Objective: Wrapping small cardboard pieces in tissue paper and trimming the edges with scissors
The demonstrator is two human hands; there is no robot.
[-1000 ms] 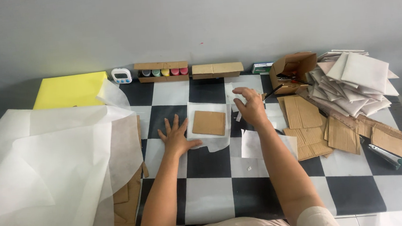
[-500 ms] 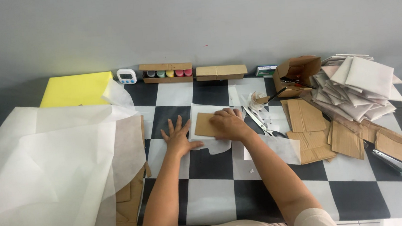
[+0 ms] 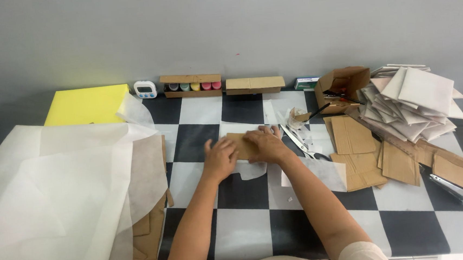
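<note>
Both hands lie flat, fingers open, gripping nothing: the left hand and the right hand press on 1 brown cardboard piece, which sits on a white paper sheet in the middle of the checkered table. Scissors lie just beside the right hand.

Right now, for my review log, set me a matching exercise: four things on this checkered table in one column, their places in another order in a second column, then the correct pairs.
Things:
1. cardboard square
2. scissors
3. yellow board
4. white wrapped packets

Places:
A. stacked at the far right
B. far left corner, by the wall
C. under both hands, left hand and right hand
D. just right of the right hand

Pairs: 1-C, 2-D, 3-B, 4-A
</note>
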